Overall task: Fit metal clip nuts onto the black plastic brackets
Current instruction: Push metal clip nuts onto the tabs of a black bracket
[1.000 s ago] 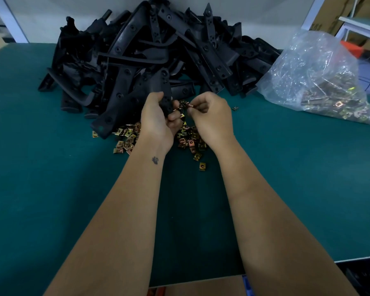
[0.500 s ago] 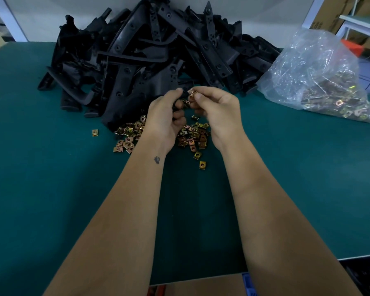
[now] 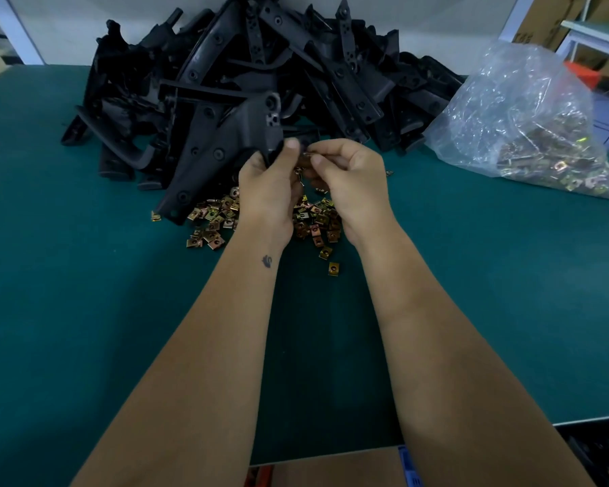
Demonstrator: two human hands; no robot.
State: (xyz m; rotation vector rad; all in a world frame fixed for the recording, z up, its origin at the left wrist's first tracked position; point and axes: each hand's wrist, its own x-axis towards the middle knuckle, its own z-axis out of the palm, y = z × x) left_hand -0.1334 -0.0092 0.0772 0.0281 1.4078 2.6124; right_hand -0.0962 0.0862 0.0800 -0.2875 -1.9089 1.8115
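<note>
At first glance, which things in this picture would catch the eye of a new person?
First, the big heap of black plastic brackets at the far side of the green table. Next, the left hand gripping one bracket while the right hand pinches a clip nut beside it, above the loose brass-coloured clip nuts. To the right lies a clear plastic bag holding more nuts.

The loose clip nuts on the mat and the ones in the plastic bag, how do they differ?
The loose clip nuts lie scattered bare on the green mat, just behind the wrists; the bagged clip nuts sit heaped inside a crumpled clear plastic bag far to the right. The loose ones show clearly, gold and coppery; the bagged ones look dimmer through the plastic. Both appear to be the same small metal clips.
</note>
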